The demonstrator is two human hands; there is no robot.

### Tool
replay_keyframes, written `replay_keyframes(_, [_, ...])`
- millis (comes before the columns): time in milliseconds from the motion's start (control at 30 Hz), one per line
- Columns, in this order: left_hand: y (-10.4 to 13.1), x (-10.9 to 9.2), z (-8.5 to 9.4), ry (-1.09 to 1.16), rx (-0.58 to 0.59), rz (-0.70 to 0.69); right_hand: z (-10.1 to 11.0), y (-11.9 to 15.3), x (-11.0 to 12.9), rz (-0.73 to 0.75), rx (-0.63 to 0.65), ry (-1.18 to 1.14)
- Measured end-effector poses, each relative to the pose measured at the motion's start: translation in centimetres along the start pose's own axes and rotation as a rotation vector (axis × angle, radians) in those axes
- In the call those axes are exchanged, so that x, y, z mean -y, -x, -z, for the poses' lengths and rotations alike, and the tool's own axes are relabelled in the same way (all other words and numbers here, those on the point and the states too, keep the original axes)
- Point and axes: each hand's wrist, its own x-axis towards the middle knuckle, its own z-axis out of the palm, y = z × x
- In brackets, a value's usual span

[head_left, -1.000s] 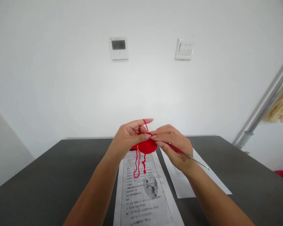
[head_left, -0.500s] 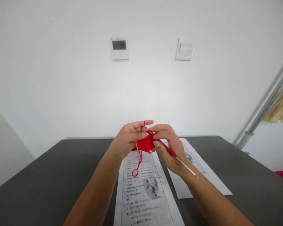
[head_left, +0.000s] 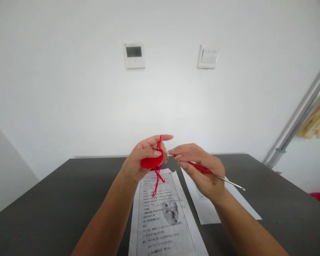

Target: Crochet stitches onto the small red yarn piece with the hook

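Note:
My left hand (head_left: pixel 139 158) pinches a small red crochet piece (head_left: pixel 152 162) between thumb and fingers. Its index finger points right, with red yarn (head_left: pixel 160 140) looped over it. Below the piece dangle red yarn tails (head_left: pixel 156 183), one ending in a loop. Held like a pencil in my right hand (head_left: pixel 202 167) is a crochet hook (head_left: pixel 202 168) with a red grip and metal ends. The hook's slim tip reaches left to the yarn at the top edge of the piece. Whether the tip sits inside a stitch is too small to tell.
A printed sheet (head_left: pixel 162 227) with text and an oval picture lies under the hands on the dark table (head_left: pixel 96 192). A second sheet (head_left: pixel 210 213) is partly behind my right arm. The white wall (head_left: pixel 165 99) rises at the table's far edge.
My right hand has moved right, away from the crochet piece, and the hook now lies flatter with more of its tip showing. The piece has turned and shifted left in my left hand.

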Motion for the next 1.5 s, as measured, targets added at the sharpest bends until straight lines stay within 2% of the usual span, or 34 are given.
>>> replay_keyframes(100, [0.2, -0.4, -0.3, 0.05, 0.025, -0.063, -0.1, 0.3, 0.3, -0.084, -0.068, -0.145])
replay_keyframes(267, [0.2, -0.7, -0.2, 0.086, 0.07, -0.012, 0.2, 0.6, 0.3, -0.12, -0.019, -0.237])
replay_keyframes(367, [0.1, -0.6, 0.1, 0.053, 0.094, 0.014, 0.3, 0.6, 0.3, -0.132, -0.044, -0.296])
replay_keyframes(533, [0.2, -0.6, 0.3, 0.033, 0.155, 0.051, 0.1, 0.6, 0.4, -0.134, -0.091, -0.295])
replay_keyframes(700, [0.2, -0.8, 0.4, 0.076, 0.155, 0.045, 0.5, 0.4, 0.5, -0.092, -0.034, -0.273])
replay_keyframes(767, [0.2, -0.9, 0.4, 0.094, 0.158, 0.034, 0.7, 0.3, 0.6, -0.106, -0.016, -0.295])
replay_keyframes(867, [0.2, -0.9, 0.4, 0.095, 0.185, 0.036, 0.7, 0.2, 0.6, -0.184, -0.066, -0.394])
replay_keyframes(967, [0.5, -1.0, 0.6, 0.008, 0.122, 0.061, 0.4, 0.4, 0.5, -0.274, -0.136, -0.482])
replay_keyframes(1067, [0.8, -1.1, 0.5, -0.101, 0.007, 0.067, 0.2, 0.6, 0.3, -0.218, -0.156, -0.427])
replay_keyframes(1167, [0.9, -1.0, 0.2, -0.126, -0.049, 0.052, 0.3, 0.3, 0.4, -0.044, -0.067, -0.194])
replay_keyframes(1267, [1.1, -0.9, -0.3, -0.138, -0.049, 0.054, 0.6, -0.1, 0.6, 0.091, 0.063, -0.006])
replay_keyframes(1333, [1.2, -0.9, -0.6, -0.162, -0.04, 0.06, 0.6, -0.2, 0.6, 0.094, 0.08, -0.011])
replay_keyframes(1500, [1.4, -0.8, -1.0, -0.242, 0.019, 0.082, 0.5, 0.2, 0.5, -0.068, 0.073, -0.204])
